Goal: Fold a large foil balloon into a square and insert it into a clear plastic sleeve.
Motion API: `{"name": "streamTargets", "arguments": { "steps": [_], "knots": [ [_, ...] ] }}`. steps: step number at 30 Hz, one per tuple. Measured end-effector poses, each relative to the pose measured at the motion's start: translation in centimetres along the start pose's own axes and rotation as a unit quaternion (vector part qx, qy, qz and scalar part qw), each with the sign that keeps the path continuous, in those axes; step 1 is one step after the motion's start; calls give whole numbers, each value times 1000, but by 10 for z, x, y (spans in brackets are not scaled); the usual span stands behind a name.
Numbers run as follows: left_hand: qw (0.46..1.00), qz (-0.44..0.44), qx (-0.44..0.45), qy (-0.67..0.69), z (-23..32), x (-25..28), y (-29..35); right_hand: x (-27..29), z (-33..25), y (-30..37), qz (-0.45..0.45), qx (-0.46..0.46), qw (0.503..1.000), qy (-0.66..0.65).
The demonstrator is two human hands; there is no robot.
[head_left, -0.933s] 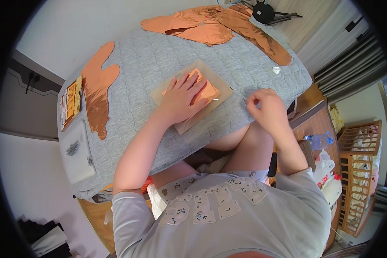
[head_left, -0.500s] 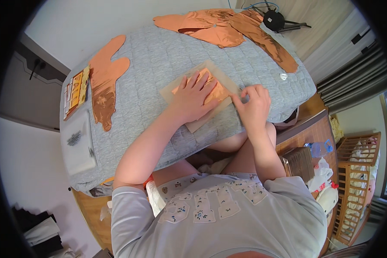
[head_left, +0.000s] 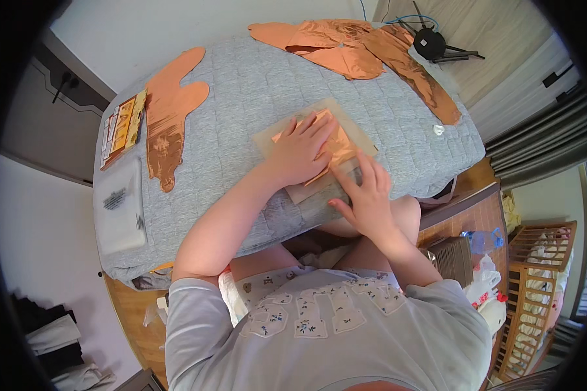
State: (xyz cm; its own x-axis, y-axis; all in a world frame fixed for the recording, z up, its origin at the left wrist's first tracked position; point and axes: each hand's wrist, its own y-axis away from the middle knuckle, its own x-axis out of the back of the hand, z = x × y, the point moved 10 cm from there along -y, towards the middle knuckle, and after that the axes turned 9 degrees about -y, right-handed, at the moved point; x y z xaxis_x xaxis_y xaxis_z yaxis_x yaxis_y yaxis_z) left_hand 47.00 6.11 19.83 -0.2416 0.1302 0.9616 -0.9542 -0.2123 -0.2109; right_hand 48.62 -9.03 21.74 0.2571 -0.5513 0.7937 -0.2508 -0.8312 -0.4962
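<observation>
While the left hand [head_left: 300, 153] stays pressed flat, fingers spread, on the square sheet of copper-coloured foil [head_left: 332, 146], the right hand [head_left: 368, 195] has moved in from the table's right side. It now sits at the near edge of the thin beige backing sheet [head_left: 274, 140] under the foil. Right fingers are loosely extended, tips on the sheet edge; whether anything is pinched can't be told. Left palm grips nothing, just pins the foil. Foil and backing lie mid-table on the grey quilted cover [head_left: 241, 104], near the person's edge. Judgement: both hands now on the stack suggests smoothing or lifting the near edge.

Around it: a long strip of copper foil [head_left: 169, 124] at left, crumpled copper sheets [head_left: 346, 49] at the far edge, a clear plastic bag [head_left: 117, 208] at near left.
</observation>
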Motion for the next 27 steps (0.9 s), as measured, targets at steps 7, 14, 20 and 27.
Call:
{"name": "streamTargets", "arguments": {
  "steps": [7,14,20,27],
  "knots": [
    [992,1,38,121,-13,6,-6,-4,3,-3,-33,13,999,-7],
    [1000,7,-26,-7,0,0,-2,-4,7,-4,-37,-10,999,-28],
    [995,42,-54,-66,10,3,0,-3,6,-6,-62,-1,998,-29],
    [997,13,-45,-57,9,-2,0,2,4,-8,-31,13,998,-45]
  ]
}}
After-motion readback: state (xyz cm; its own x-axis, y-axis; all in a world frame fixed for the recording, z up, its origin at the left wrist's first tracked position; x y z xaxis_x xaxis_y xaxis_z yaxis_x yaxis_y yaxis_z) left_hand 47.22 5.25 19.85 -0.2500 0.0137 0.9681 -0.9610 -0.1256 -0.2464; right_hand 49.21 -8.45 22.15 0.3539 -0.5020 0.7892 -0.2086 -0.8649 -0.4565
